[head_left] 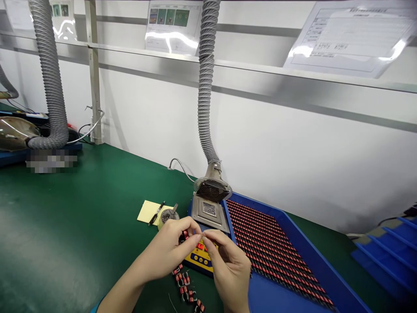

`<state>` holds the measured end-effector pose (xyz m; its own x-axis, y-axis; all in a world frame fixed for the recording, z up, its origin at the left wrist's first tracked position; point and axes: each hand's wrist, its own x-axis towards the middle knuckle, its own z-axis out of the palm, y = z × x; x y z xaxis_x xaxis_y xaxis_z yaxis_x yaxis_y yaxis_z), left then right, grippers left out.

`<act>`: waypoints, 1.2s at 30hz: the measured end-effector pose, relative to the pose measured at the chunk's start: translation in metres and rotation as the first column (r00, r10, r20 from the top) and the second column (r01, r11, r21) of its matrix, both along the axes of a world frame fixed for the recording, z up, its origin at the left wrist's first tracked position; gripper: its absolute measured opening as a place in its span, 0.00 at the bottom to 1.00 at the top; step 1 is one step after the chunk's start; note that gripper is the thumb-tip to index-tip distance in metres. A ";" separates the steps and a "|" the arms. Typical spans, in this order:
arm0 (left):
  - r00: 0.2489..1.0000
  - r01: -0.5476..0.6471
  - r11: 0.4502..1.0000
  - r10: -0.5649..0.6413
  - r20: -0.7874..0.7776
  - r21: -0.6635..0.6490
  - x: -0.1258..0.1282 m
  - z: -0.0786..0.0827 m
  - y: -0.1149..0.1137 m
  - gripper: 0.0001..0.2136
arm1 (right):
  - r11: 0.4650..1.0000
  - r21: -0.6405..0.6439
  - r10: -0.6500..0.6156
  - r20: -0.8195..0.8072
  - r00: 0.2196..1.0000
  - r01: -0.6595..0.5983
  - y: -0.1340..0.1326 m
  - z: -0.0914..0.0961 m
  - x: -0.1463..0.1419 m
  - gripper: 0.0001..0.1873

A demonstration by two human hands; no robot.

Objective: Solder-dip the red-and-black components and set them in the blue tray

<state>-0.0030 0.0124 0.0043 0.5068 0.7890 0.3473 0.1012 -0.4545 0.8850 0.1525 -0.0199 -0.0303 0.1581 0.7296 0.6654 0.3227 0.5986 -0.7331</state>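
My left hand [169, 248] is closed, with a small red-and-black coil [185, 235] showing in the gap between its thumb and forefinger. Thumb and forefinger of my right hand [230, 265] are pinched together, and their tips meet those of the left hand; whatever lies in that pinch is too small to name. Both hands are above the yellow front panel [197, 259] of a solder pot [209, 209], partly covering its red digits. On the green bench below, several loose red-and-black coils [184, 282] lie in a scattered line between my forearms.
A blue tray [270, 291] at right holds dense rows of similar coils [270, 243]. Over the pot hangs a fume hood [213, 187] on a grey hose [206, 87]. A round tin [167, 215], yellow paper [148, 211] and pen [157, 213] lie left. Blue racks [387, 256] stand far right.
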 end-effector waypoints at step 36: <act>0.990 -0.044 0.981 0.069 -0.126 0.190 0.002 -0.003 -0.004 0.09 | 0.893 -0.252 0.228 -0.460 0.858 -0.373 0.003 0.003 -0.006 0.18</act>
<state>-0.0012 0.0083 0.0018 0.5142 0.7456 0.4239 0.2411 -0.6000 0.7628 0.1469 -0.0171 -0.0268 0.0985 0.9458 0.3093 -0.2056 0.3235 -0.9236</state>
